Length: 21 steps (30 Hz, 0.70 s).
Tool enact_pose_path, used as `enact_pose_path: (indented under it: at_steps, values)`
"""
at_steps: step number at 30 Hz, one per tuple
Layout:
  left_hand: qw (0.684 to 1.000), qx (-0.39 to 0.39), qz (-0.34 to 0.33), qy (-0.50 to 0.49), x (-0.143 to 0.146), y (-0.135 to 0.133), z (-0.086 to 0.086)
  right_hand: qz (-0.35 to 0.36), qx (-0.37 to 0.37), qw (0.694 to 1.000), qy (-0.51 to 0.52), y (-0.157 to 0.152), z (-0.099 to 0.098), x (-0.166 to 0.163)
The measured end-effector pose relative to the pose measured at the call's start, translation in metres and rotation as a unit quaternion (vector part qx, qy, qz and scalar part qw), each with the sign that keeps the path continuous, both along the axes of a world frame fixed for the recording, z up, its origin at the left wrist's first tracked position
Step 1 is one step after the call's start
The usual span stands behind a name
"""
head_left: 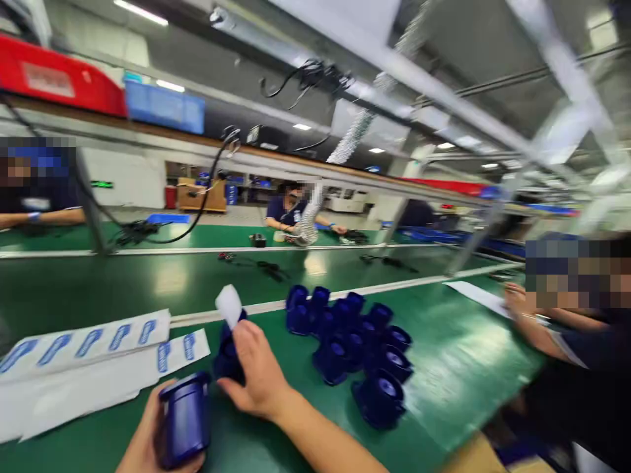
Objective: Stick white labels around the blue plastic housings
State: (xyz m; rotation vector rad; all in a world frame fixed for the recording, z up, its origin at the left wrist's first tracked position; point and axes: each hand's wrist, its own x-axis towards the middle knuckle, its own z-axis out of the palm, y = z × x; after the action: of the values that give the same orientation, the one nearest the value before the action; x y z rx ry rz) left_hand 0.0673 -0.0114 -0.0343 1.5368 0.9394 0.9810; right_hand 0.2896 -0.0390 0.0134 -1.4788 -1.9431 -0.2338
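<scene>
My left hand (148, 433) is closed around a glossy dark blue plastic housing (186, 420) at the lower middle left. Just beyond it, my right hand (261, 374) has its thumb and fingers around a second dark blue plastic housing (227, 358) on the green table; the hand partly covers it. A small white slip (229, 305) rises above the right fingertips; how it is held is blurred. White sticker sheets (106, 345) with blue printed labels lie to the left of my hands. A group of dark blue plastic housings (355, 335) stands to the right.
The green table (444, 407) has a pale raised strip (374, 289) running across it. On the right, a co-worker's hands (517, 302) are near a white sheet (478, 299). Other people sit across the table. Overhead, a shelf holds a red bin (59, 75) and a blue bin (165, 102).
</scene>
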Motion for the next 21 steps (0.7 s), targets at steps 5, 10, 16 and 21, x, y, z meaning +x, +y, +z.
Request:
enact_pose_path:
  at_steps: [5, 10, 16, 21]
  values:
    - [0.989, -0.087, -0.101, -0.064, -0.011, 0.002, -0.001, -0.011, -0.004, 0.999, 0.047, 0.028, -0.025, 0.017]
    - [0.983, -0.073, -0.143, -0.094, -0.014, 0.007, -0.007, -0.006, 0.05, 0.974, 0.22, 0.016, -0.021, 0.003]
    - [0.977, -0.014, -0.184, -0.11, -0.014, 0.008, -0.015, 0.131, -0.047, 0.924, 0.355, 0.002, -0.027, -0.013]
    - [0.949, -0.007, -0.256, -0.183, -0.014, 0.011, -0.012, 0.196, -0.132, 0.893, 0.383, 0.005, -0.035, -0.021]
